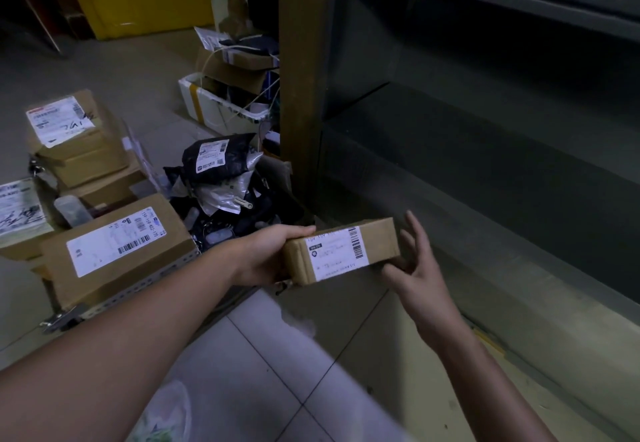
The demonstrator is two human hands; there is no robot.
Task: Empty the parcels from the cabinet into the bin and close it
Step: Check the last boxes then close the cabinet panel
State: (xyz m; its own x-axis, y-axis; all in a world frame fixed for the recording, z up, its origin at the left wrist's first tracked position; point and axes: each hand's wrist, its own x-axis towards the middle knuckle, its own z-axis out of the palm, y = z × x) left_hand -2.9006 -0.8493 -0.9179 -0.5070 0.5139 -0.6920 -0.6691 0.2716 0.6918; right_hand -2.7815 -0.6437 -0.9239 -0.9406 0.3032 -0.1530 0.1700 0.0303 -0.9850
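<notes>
Holding a parcel by one end between cabinet and bin

My left grip [266, 254] is curled round the left end of the small cardboard parcel [346, 251], thumb on top, holding it in the air above the floor [277, 355] between the open cabinet [485, 178] and the bin [162, 273]. My right grip [419, 268] is spread wide just beside the parcel's right end and holds nothing; I cannot tell whether it touches. The risk I see is the one-ended hold: the free end could sag and the parcel slip down to the tiles. The bin looks heaped, with a large labelled box [117, 247] at its near edge and a black poly mailer [218, 157] on the pile, so a tossed parcel could bounce off or slide over the rim.
</notes>
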